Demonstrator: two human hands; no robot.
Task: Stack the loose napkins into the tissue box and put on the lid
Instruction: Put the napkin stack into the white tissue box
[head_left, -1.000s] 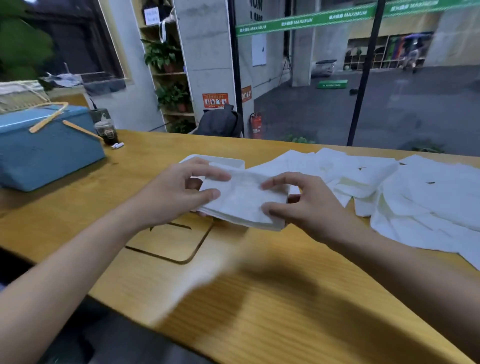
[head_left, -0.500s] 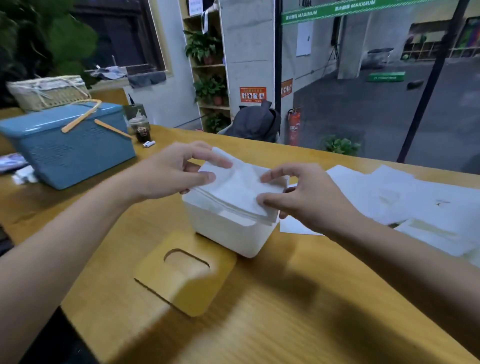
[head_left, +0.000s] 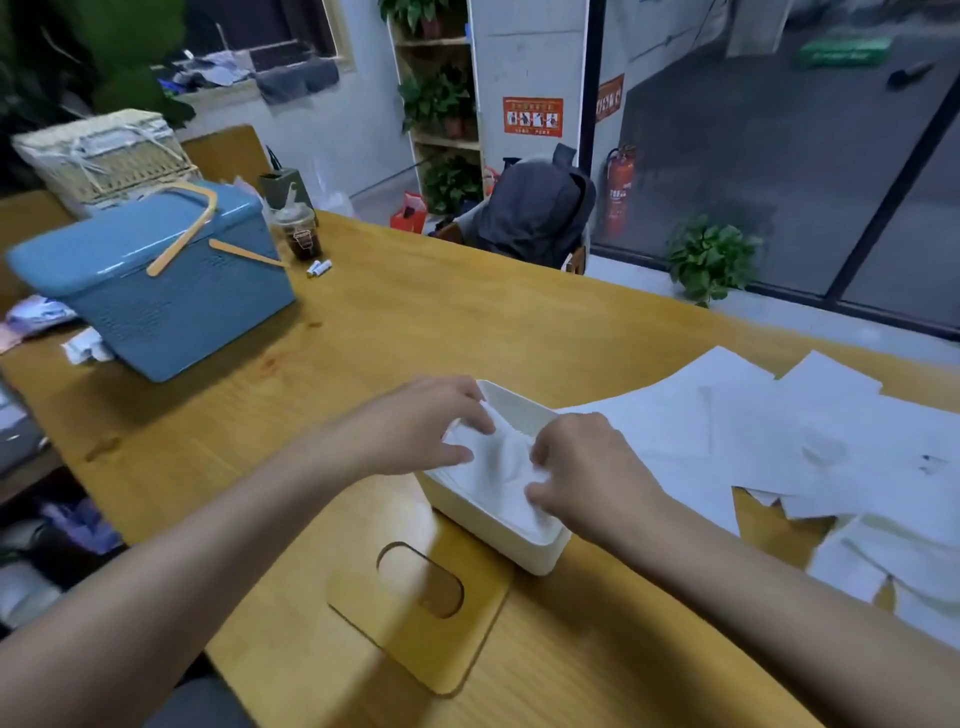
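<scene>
Napkins (head_left: 501, 465) sunk in tissue box (head_left: 522, 553), left hand (head_left: 421, 426), right hand (head_left: 584, 467) pinching

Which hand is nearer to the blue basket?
Left. The left hand holds the napkins on the side toward the blue basket; the right hand holds their far side.
</scene>
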